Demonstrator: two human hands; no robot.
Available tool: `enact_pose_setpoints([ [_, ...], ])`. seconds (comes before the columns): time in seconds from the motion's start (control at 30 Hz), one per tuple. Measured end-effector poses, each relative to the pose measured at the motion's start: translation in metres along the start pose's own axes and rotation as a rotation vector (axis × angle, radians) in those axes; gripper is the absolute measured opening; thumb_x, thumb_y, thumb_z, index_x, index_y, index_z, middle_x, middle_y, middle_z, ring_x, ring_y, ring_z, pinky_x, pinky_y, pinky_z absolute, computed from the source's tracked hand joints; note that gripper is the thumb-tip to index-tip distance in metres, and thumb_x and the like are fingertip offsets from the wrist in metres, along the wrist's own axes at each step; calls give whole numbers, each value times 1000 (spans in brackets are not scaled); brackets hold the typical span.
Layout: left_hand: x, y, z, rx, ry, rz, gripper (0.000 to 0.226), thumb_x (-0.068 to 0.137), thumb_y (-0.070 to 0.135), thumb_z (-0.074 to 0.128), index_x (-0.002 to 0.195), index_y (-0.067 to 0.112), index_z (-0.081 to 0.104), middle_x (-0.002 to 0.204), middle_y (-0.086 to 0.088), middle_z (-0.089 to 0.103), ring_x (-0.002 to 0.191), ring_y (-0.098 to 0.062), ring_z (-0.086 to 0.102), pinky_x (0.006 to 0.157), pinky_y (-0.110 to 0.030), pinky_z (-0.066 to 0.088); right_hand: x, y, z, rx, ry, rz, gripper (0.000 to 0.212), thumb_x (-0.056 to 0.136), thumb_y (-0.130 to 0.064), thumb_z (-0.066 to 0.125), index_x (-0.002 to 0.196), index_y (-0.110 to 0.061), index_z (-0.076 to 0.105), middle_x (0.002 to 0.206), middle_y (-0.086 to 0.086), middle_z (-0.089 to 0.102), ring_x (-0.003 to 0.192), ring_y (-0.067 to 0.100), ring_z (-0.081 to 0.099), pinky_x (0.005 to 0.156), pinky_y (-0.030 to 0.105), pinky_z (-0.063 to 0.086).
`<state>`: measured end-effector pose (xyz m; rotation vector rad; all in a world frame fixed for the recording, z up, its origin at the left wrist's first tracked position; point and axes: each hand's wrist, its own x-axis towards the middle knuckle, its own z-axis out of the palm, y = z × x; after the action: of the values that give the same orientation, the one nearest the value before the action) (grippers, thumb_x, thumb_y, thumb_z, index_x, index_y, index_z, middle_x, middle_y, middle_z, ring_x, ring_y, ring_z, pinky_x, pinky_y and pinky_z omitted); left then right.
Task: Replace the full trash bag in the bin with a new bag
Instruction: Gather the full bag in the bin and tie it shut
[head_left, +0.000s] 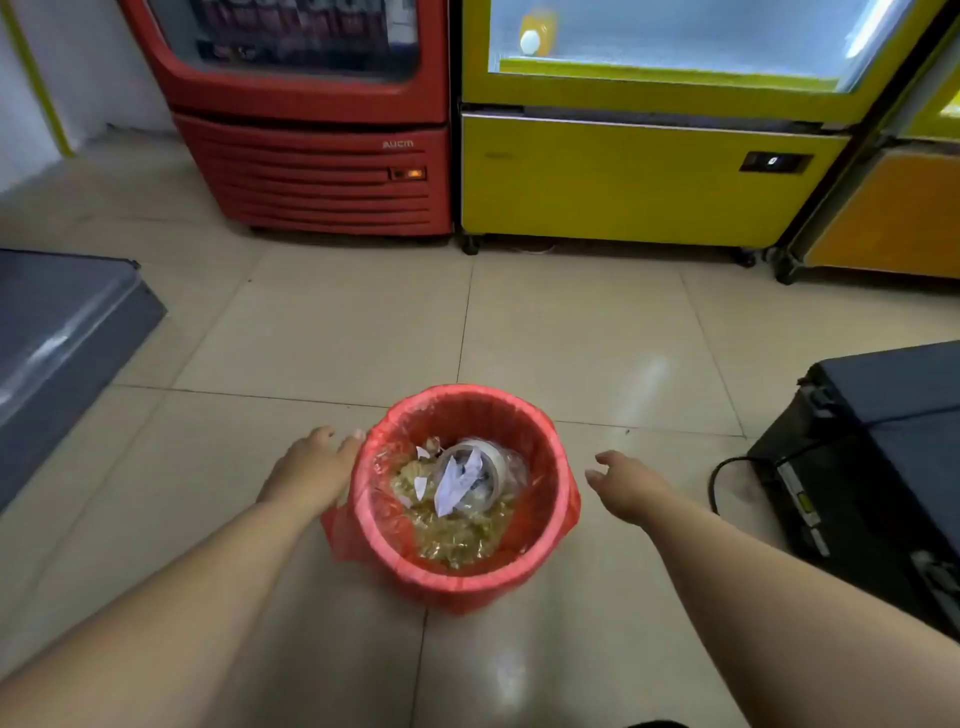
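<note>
Trash bag (467, 410): left hand (311, 467) is resting at its nine o'clock rim, right hand (631, 486) is hovering off three o'clock, all fingers released; lopsided pulling risks spillage.

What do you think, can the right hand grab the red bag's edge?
Probably yes. The right hand hovers open just beside the red bag, not touching it, and only floor shows between them.

Red fridge (317, 156), yellow cabinet (623, 182).
</note>
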<state>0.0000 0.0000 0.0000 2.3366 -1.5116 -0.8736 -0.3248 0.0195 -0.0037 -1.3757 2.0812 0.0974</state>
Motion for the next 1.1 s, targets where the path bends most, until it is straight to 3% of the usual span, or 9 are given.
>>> enact_pose_setpoints([
  [0.13,19,-25,29,-264,-60,-180,56,92,49,31,122,7,54,130,-20,55,118,-35,52,102,-40,40,30,8,36,433,-126,107,50,99,-39,35,129,-2,51,137,15,51,125,31,47,90,29,36],
  [0.2,18,-35,42,-417,-119,-260,51,91,52,33,104,13,63,111,-11,64,101,-29,58,87,-33,40,37,11,52,671,-198,167,43,93,-48,42,101,-11,64,111,10,64,102,27,56,79,30,34],
  [0.3,15,-44,50,-578,-179,-334,46,85,56,41,70,18,62,77,-3,65,73,-21,56,78,-35,33,44,12,62,840,-259,193,44,86,-57,45,67,-19,60,71,1,63,69,20,55,66,31,35],
  [0.47,17,-47,41,-675,-213,-339,23,84,35,59,72,16,62,70,-5,62,65,-21,54,71,-31,40,48,11,53,1038,-348,142,33,80,-51,62,77,-18,66,71,1,63,63,17,54,60,26,48],
  [0.63,19,-48,33,-686,-188,-342,22,92,18,52,73,9,60,54,-5,64,51,-20,58,54,-29,47,44,10,37,1007,-287,142,25,84,-22,67,64,-8,65,49,2,64,38,13,56,43,21,53],
  [0.77,14,-42,21,-700,-210,-326,24,96,24,46,78,12,57,71,-6,61,60,-19,55,38,-21,49,35,4,25,828,-194,137,36,88,-25,65,58,-8,55,36,0,55,28,12,50,37,20,48],
  [0.9,8,-28,8,-733,-231,-284,22,95,22,48,78,12,57,74,-6,60,64,-18,55,36,-20,51,26,-12,9,590,9,112,40,87,-27,65,59,-3,50,56,13,56,47,25,55,52,33,56],
  [1.0,5,-15,2,-719,-198,-228,20,95,18,48,77,12,54,71,-6,57,60,-18,52,35,-20,50,19,-25,-3,394,111,79,42,84,-31,65,56,-5,48,56,13,50,57,29,54,63,39,56],
  [1.1,3,-1,5,-741,-109,-157,21,97,17,44,77,12,51,67,-6,53,55,-18,50,38,-20,49,17,-33,-8,410,185,-15,35,90,-25,58,59,-8,50,73,16,55,68,29,54,73,39,54],
])
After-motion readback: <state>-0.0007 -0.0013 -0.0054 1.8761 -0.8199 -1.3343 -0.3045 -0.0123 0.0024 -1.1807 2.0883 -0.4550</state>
